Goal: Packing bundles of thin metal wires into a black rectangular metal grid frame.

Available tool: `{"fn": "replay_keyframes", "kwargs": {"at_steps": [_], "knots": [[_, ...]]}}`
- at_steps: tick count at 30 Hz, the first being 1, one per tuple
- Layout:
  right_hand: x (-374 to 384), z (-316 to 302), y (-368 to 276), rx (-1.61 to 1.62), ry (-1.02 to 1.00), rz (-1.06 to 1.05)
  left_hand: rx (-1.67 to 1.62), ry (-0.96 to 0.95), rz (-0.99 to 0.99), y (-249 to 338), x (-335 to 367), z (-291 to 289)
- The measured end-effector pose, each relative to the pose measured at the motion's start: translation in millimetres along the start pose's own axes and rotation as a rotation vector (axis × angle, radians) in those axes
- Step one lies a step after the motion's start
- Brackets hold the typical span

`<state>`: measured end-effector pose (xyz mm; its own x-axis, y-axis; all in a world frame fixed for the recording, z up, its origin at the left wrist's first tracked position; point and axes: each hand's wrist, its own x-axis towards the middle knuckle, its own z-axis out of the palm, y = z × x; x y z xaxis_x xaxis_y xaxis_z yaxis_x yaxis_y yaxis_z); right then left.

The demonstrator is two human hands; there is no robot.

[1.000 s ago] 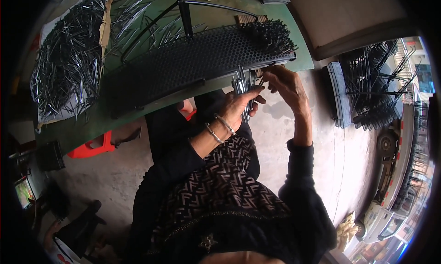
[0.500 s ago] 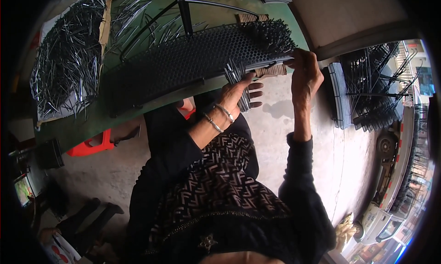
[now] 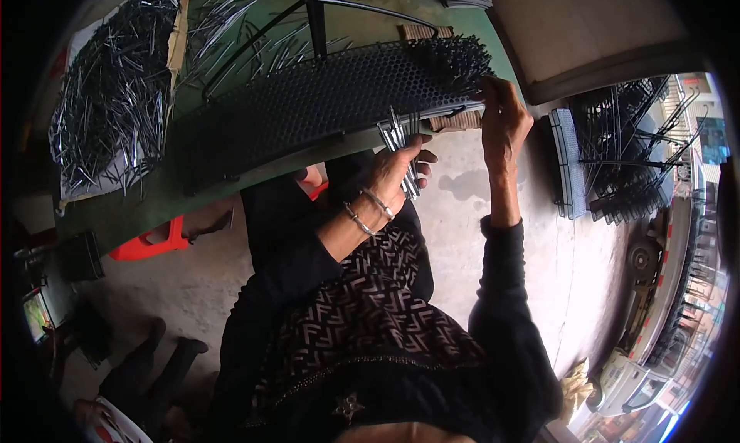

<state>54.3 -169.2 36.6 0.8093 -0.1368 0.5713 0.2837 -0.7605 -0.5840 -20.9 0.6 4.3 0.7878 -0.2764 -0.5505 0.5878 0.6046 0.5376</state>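
A bundle of thin, shiny dark strips (image 3: 393, 135) lies in my left hand (image 3: 395, 169), closed around it with the thumb across. It is just in front of a long black panel (image 3: 293, 96) full of honeycomb holes. Many short black strips (image 3: 455, 64) stand packed in the holes at its right end. There my right hand (image 3: 506, 127) is pinched at the panel's edge beside the packed strips. Whatever sits between its fingertips is too small or hidden to tell.
The panel rests on a green table (image 3: 100, 212), partly on corrugated cardboard (image 3: 455, 121). A box of loose dark strips (image 3: 116, 96) stands at left. Black frame bars (image 3: 314, 27) rise behind the panel. Stacked black racks (image 3: 624, 150) stand at right; a red stool (image 3: 158, 239) is below the table.
My right hand has shifted slightly left and up against the panel's right end. The left hand's fingers have curled in more, and its bundle has tilted and spread.
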Motion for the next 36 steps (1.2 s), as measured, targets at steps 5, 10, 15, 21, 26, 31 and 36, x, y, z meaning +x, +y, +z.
{"fn": "replay_keyframes", "kwargs": {"at_steps": [5, 10, 15, 21, 26, 31, 36], "knots": [[4.2, -8.2, -8.1, 0.109, -0.119, 0.093, -0.045, -0.038, -0.021, -2.3, 0.0, -3.0], [3.6, -1.3, -1.3, 0.070, -0.081, -0.020, -0.106, -0.078, -0.040, -6.9, 1.0, -8.7], [-3.3, 8.1, 10.4, -0.101, -0.135, -0.125, -0.088, -0.097, -0.051, -7.9, -1.1, -9.5], [-15.7, 1.2, -17.1, -0.211, -0.086, -0.051, -0.076, -0.121, -0.012, -4.6, -6.8, -9.9], [-36.5, -10.9, -19.7, 0.363, -0.649, 0.392, 0.067, -0.074, 0.023, 1.9, -13.6, 0.5], [-29.5, -21.0, -20.4, 0.343, -0.245, 0.391, 0.080, -0.017, -0.028, 0.6, -9.1, 0.8], [-6.8, -18.3, -9.2, 0.070, 0.090, 0.121, -0.077, -0.064, -0.062, -8.7, 11.9, -11.7]]}}
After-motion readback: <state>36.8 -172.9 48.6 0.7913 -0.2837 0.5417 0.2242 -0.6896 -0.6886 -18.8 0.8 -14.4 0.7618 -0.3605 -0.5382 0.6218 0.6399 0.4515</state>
